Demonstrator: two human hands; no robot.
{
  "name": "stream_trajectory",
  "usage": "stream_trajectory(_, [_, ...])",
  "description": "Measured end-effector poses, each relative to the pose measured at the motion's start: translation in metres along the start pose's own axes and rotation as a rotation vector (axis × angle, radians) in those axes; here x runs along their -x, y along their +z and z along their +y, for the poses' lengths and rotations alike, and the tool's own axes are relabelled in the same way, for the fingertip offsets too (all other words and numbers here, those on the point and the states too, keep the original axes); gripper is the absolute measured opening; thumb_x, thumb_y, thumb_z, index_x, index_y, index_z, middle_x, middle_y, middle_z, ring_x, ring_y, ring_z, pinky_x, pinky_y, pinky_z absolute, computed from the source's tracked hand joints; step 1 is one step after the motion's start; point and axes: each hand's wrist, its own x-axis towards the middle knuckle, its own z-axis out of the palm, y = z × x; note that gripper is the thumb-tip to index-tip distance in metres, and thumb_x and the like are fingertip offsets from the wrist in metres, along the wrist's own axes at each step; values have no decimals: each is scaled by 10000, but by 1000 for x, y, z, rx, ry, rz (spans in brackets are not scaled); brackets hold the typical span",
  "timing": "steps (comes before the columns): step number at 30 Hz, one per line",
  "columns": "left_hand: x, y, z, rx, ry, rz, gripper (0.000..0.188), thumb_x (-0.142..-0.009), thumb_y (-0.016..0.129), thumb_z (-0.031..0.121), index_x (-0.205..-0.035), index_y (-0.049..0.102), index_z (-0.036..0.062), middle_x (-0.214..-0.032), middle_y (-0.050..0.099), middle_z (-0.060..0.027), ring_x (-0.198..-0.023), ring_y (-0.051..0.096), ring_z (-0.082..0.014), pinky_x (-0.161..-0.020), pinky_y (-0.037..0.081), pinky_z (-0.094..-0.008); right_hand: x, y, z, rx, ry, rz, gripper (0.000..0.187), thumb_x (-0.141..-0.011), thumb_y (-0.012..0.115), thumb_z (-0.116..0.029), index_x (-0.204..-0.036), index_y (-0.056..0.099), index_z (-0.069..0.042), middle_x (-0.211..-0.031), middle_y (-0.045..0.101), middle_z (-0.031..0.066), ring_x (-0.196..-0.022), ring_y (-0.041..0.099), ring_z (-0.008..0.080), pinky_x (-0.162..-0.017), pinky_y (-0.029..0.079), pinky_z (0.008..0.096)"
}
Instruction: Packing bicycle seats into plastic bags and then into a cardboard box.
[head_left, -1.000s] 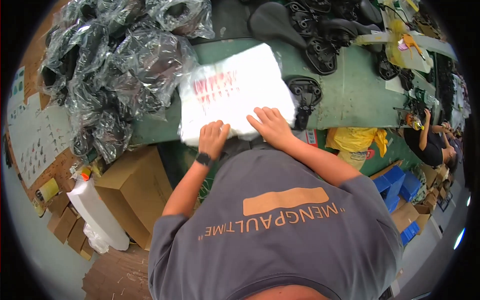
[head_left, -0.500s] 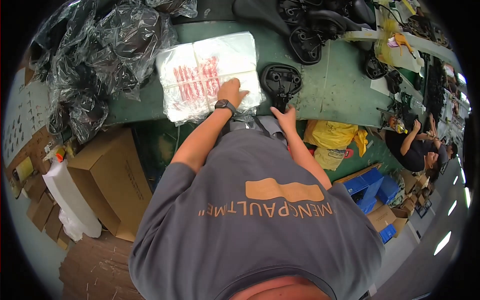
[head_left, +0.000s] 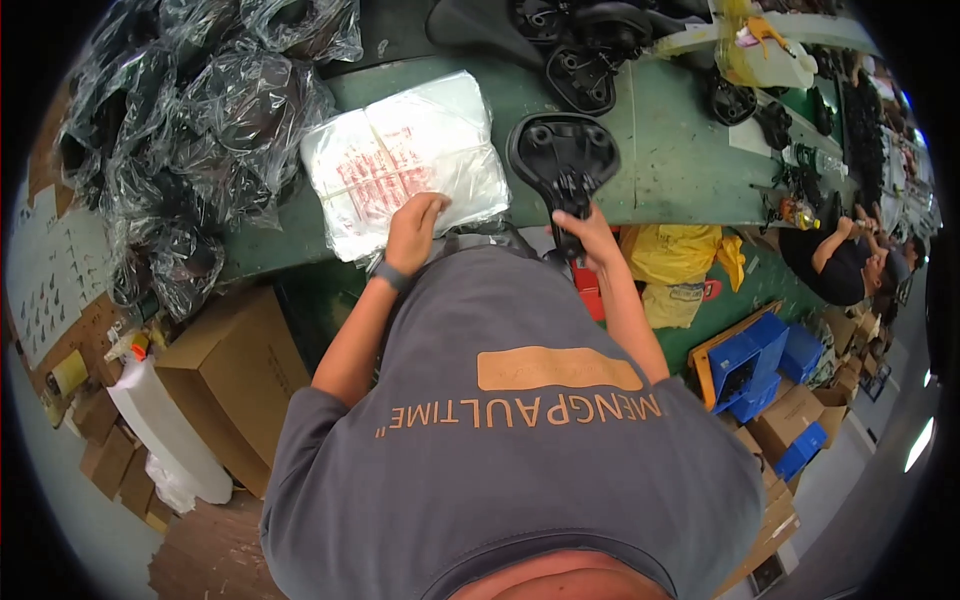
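Observation:
A black bicycle saddle [head_left: 578,150] is in my right hand [head_left: 592,240], which grips it by the narrow nose. Its underside faces up, and its wide end points away from me over the green bench. At the near edge of a stack of clear plastic bags [head_left: 445,150] with red print, my left hand [head_left: 412,235] has its fingers pinched together on a bag. How much of the bag the fingers hold is hard to see. A band runs around the stack.
Saddles wrapped in clear plastic [head_left: 245,110] are heaped at the left of the bench. More bare black saddles [head_left: 580,75] lie at the back. A cardboard box [head_left: 235,385] stands below left; a yellow sack [head_left: 672,260] and blue bins [head_left: 750,360] are below right. Co-workers [head_left: 840,265] are far right.
My right hand has taken hold of the saddle and lifted it, drawing it closer. My left hand has moved from the top of the bag stack to its near edge, fingers now pinched.

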Motion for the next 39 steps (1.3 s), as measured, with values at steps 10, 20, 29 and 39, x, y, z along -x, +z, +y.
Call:
stream_trajectory(10, [44,-38,91,-6,444,-6,213,-961,633,5,-1151,727,20,-1098,736,-132,-1028,701,-300,-905,560,-391,20,136,-71,-554,189,-504,412,-978,745,-111,-1329,581,29,-1112,724,200,-939,751,325,-804,661,451])
stream_trajectory(20, [66,-145,100,1809,316,232,269,-1128,506,193,-1306,645,47,-1221,707,-71,-1080,679,-205,-990,537,-404,54,196,-137,-610,-269,-697,616,-912,812,-149,-1444,532,-18,-1295,634,140,-962,660,274,-806,539,415])
stream_trajectory(29, [-16,-144,154,725,99,557,153,-1063,694,135,-1054,761,-2,-809,635,94,-675,467,12,-573,361,-206,48,181,-177,902,-779,-177,1049,-719,864,57,-1628,346,-34,-1276,719,147,-1095,736,344,-971,556,451])
stream_trajectory(39, [-124,-198,180,-18,517,470,49,-976,697,67,-977,733,34,-906,733,-66,-807,686,-199,-737,537,-354,-109,164,-152,-126,-313,-449,1013,-936,801,-219,-1722,173,-96,-1575,510,177,-1343,565,305,-1068,542,437])
